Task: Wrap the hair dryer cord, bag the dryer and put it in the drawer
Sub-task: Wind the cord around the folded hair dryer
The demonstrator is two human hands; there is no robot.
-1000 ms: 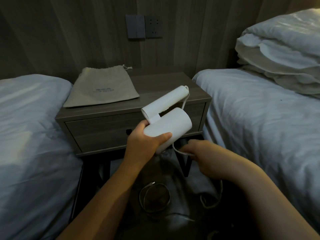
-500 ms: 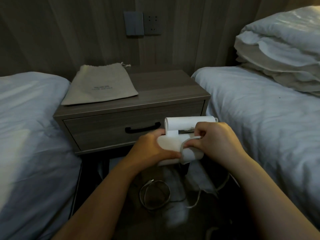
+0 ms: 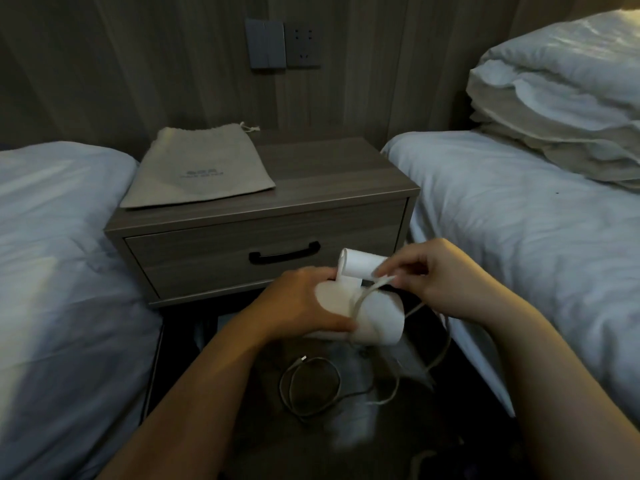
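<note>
At lower centre, before the closed drawer [image 3: 221, 258], the left hand [image 3: 298, 306] curls its fingers round the white hair dryer [image 3: 379, 318] while the right hand [image 3: 440, 275] pinches its cord [image 3: 360, 298] over the barrel; the bag [image 3: 201, 168] lies on the counter [image 3: 329, 174].

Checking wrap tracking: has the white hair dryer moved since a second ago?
Yes. The white hair dryer has dropped from the top edge of the grey wooden nightstand to below the black drawer handle.

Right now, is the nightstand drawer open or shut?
Shut. The drawer front sits flush within the nightstand frame, with no gap or interior showing behind its black handle.
</note>
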